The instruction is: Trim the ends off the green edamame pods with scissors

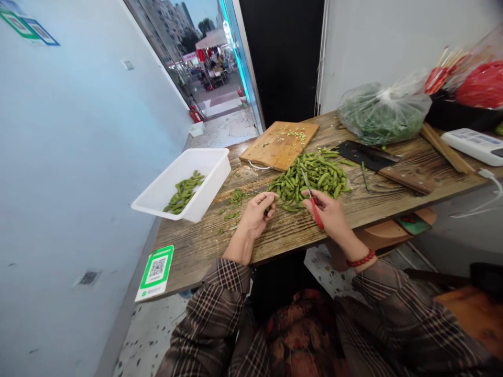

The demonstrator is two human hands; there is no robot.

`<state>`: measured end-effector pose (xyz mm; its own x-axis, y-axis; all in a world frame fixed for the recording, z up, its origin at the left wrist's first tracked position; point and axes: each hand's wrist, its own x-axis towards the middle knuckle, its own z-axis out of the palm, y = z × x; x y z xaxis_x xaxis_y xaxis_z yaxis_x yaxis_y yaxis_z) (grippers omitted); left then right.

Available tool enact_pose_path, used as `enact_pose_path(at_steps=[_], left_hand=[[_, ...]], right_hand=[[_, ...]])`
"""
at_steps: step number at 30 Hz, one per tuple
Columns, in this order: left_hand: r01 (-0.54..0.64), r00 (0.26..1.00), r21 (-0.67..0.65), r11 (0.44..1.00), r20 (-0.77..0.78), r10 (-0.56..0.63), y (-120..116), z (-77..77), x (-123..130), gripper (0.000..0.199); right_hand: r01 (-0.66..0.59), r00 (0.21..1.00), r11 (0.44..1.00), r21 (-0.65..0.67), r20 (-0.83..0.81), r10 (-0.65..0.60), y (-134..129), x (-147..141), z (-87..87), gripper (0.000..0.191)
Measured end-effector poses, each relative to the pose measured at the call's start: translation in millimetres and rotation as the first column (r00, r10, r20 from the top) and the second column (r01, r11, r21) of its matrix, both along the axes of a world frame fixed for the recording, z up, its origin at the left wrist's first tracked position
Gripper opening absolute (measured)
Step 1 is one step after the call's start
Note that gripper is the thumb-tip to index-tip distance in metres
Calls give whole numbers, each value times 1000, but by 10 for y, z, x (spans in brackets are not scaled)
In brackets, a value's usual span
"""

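My right hand [331,213] is closed on a pair of scissors with red handles [316,213], the blades pointing away over a heap of green edamame pods [310,175]. Left of the heap, my left hand [256,212] is curled with thumb and forefinger pinched together; green pods show at its fingers, partly hidden by them. A white plastic tub [212,180] at the table's left holds a smaller pile of edamame pods [184,193]. Small green trimmings [236,197] lie on the wood between the tub and the heap.
Behind the heap is a wooden cutting board [271,144] with scattered bits. A cleaver [387,167] lies to the right, near a bag of greens [385,112] and a white power strip [473,145]. A QR code card [157,272] sits at the table's [192,262] left corner.
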<state>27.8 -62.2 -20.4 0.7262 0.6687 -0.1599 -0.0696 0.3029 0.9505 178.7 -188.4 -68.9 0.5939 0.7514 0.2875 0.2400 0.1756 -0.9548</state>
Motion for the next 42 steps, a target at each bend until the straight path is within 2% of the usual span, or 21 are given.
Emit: enact_pose_path(at_steps=[4, 6, 7, 8, 9, 11, 12, 13, 15, 17, 19, 20, 22, 24, 25, 27, 29, 32, 37, 42], left_hand=[[-13, 1000, 10, 1000, 12, 13, -2, -12, 52, 36], [13, 999, 124, 992, -50, -6, -4, -34, 85, 31], [44, 994, 223, 974, -104, -21, -4, -48, 101, 25], [85, 985, 348, 934, -169, -27, -2, -62, 117, 19], [134, 971, 486, 864, -239, -17, 0, -77, 131, 13], [247, 929, 719, 650, -366, 52, 7, -104, 150, 9], [305, 902, 784, 541, -419, 99, 12, -115, 155, 11], [358, 874, 815, 455, -464, 144, 16, -126, 156, 13], [439, 822, 823, 360, -530, 209, 25, -144, 150, 18], [456, 806, 824, 335, -542, 236, 37, -156, 140, 16], [391, 841, 838, 380, -493, 224, 54, -159, 126, 12], [326, 869, 838, 438, -448, 210, 64, -155, 118, 9], [158, 922, 779, 607, -336, 191, 79, -137, 97, 7], [0, 952, 616, 788, -240, 188, 84, -109, 70, 15], [-58, 961, 516, 855, -203, 188, 81, -94, 56, 21], [-127, 974, 342, 931, -135, 183, 66, -65, 33, 29], [-138, 984, 244, 960, -74, 160, 45, -46, 22, 34], [-117, 992, 202, 972, -29, 125, 18, -38, 24, 36], [-4, 995, 334, 943, -92, 37, 2, -72, 34, 31], [84, 989, 419, 904, -143, -25, 5, -104, 28, 28]], right_hand=[[-4, 967, 999, 43, -255, 15, -7, 17, 26, 42], [-8, 960, 999, 50, -280, 21, -5, 12, 38, 43], [-9, 961, 999, 54, -275, 24, -3, 8, 44, 43], [-10, 964, 998, 57, -265, 25, -1, 4, 51, 43], [-11, 967, 998, 57, -255, 25, 1, 0, 59, 44], [-9, 970, 998, 56, -241, 22, 2, -6, 78, 44], [-8, 971, 999, 54, -238, 20, 1, -8, 87, 45], [-9, 971, 999, 53, -237, 21, -2, -10, 95, 44], [-18, 973, 998, 52, -230, 29, -7, -11, 104, 44], [-29, 977, 998, 49, -209, 38, -10, -11, 96, 43], [-30, 985, 999, 35, -168, 36, -10, -10, 73, 43], [-26, 990, 999, 26, -135, 29, -8, -8, 58, 43], [-17, 999, 1000, 10, -40, 17, -1, -3, 25, 42], [-9, 996, 1000, 0, 86, 9, 11, 0, -8, 42], [-8, 989, 1000, -6, 150, 9, 19, 0, -24, 43], [-13, 966, 1000, -19, 259, 18, 34, -3, -53, 44], [-25, 943, 999, -32, 332, 34, 46, -10, -72, 43], [-53, 909, 997, -62, 410, 74, 49, -27, -69, 44], [-110, 863, 987, -114, 482, 152, 29, -51, -17, 43], [-121, 855, 988, -101, 495, 155, 22, -47, -15, 43]])
